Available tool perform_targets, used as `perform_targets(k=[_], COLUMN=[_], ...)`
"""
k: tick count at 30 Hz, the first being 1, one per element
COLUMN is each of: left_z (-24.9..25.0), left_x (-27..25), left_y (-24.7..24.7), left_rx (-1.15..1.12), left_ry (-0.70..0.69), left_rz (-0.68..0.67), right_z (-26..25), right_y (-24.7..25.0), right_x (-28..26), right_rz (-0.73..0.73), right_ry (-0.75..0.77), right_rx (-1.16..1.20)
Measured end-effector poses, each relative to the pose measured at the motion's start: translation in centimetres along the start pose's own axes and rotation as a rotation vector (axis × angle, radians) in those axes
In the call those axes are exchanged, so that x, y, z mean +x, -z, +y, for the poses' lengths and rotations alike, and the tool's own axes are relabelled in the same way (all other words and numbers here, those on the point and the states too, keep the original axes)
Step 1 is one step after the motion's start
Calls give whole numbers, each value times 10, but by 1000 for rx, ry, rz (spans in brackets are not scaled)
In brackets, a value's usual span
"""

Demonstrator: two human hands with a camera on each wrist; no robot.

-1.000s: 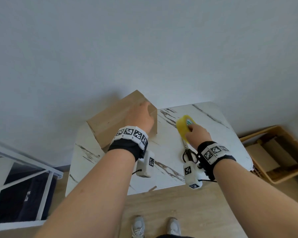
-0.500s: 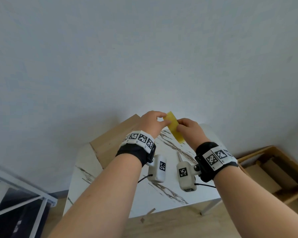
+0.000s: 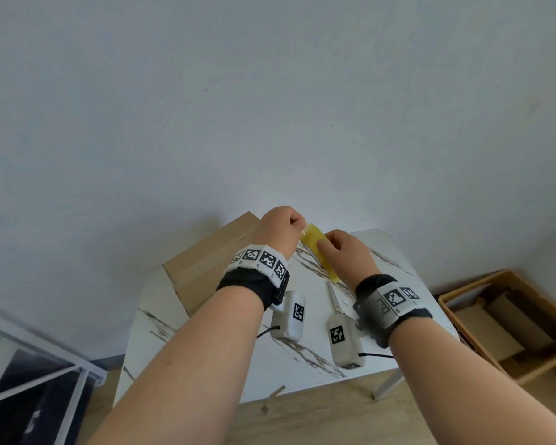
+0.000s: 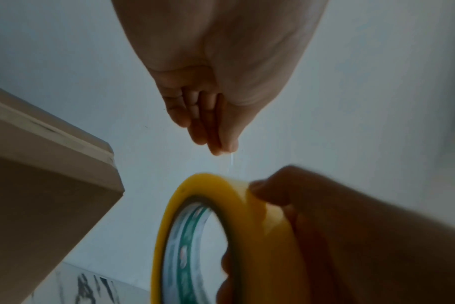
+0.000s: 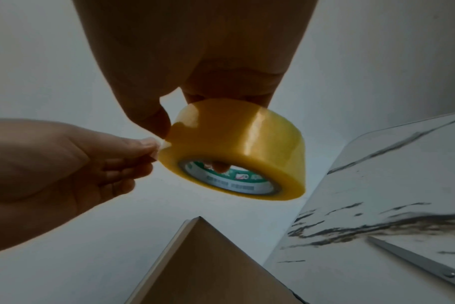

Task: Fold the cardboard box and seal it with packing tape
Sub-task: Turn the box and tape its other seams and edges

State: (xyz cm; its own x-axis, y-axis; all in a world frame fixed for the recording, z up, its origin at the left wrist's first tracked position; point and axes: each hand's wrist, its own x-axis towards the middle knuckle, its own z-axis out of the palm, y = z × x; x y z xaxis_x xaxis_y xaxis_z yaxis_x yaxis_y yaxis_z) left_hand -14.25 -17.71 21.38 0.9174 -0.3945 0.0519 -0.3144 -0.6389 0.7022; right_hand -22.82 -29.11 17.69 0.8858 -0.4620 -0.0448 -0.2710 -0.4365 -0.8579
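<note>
While your right hand (image 5: 195, 67) is gripping the yellow roll of packing tape (image 5: 237, 152) above the white marble-patterned table (image 3: 395, 252), your left hand (image 3: 278, 231) is pinching the tape's loose clear end between thumb and fingertips. Your brown cardboard box (image 3: 206, 268) is sitting closed on the table's far left corner (metal scissors (image 5: 416, 261) are lying nearby).

A closed brown cardboard box (image 3: 206, 264) is set on the marble bench (image 3: 161, 303). A yellow tape roll (image 5: 237, 148) with a green-printed core is held raised beside it, its free end pinched.
</note>
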Motion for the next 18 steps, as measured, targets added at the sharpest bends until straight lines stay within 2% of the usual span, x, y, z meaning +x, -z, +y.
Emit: perform_targets(k=[7, 12, 18], left_z=[7, 13, -1], left_x=[7, 13, 30], left_y=[-1, -3, 4], left_rx=[15, 20, 12], left_ry=[12, 22, 103], left_rz=[38, 84, 156], right_z=[14, 18, 27], right_y=[7, 11, 20], right_x=[14, 20, 21], right_rz=[34, -1, -74], right_ry=[-52, -125, -118], right_rx=[-55, -83, 227])
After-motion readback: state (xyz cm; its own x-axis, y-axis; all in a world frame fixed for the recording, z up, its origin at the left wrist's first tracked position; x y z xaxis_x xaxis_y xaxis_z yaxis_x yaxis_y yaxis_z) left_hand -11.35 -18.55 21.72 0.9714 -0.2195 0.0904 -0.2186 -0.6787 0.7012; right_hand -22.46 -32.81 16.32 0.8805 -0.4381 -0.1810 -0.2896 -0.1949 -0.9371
